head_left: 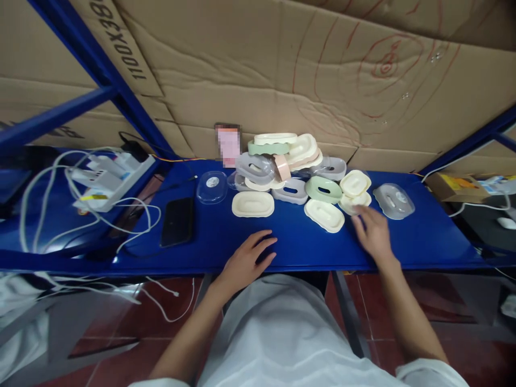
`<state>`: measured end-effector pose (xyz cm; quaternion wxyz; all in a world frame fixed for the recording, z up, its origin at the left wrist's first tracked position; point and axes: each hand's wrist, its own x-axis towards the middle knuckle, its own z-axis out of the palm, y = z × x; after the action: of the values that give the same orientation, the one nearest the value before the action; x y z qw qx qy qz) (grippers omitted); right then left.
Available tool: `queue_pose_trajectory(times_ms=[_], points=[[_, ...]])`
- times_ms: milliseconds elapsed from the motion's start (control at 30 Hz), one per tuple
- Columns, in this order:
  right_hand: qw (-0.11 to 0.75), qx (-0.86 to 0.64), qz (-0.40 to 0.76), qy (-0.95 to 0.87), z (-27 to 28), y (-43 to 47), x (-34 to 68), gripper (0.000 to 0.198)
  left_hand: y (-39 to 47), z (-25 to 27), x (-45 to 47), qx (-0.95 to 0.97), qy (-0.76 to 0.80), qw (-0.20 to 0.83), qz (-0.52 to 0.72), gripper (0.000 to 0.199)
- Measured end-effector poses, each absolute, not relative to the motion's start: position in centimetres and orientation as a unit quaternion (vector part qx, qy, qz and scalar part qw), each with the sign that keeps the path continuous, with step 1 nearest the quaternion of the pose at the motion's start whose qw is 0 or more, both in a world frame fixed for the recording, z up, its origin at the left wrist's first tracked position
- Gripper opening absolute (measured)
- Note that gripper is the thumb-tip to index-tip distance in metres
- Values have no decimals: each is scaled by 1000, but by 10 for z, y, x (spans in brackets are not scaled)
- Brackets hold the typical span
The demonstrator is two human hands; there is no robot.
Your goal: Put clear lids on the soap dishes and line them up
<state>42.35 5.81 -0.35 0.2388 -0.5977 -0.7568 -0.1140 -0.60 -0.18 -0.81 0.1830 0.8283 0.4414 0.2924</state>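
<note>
My left hand (250, 257) hovers at or rests on the front of the blue table, fingers spread and holding nothing. At the right of a heap of oval plastic parts that look like soap dishes, my right hand (373, 230) is open, its fingertips at the edge of a cream oval tray (355, 205); whether they touch is unclear. A second cream tray (355, 184) overlaps that one. Close by are a green slotted base (323, 190) and a tilted cream tray (324, 215). Nearest my left hand is another cream tray (252, 204).
A clear lid (212, 187) lies left, and a grey base under a clear cover (394, 201) right. A black phone (177, 221), white cables and a power strip (116, 183) occupy the left side. Cardboard (242, 64) walls the back; an open carton (455, 187) stands right.
</note>
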Motion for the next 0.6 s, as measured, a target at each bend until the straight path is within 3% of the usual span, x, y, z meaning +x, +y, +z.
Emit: queue_pose_trajectory(times_ms=[267,400,467,600], points=[[185,-389,79,-899,13,17,315,38,-1,-2,-6,864,413,131,256,58],[205,-509,-37,-835,21,65,338,51,0,-3,-5,877,400,121,238,41],[195,-567,-84,-796,20,85,352,48,-1,-5,-6,874,403,127,239,36],[221,-546,-99,-802,18,77,351,29,-4,-8,-8,871,394,141,258,56]])
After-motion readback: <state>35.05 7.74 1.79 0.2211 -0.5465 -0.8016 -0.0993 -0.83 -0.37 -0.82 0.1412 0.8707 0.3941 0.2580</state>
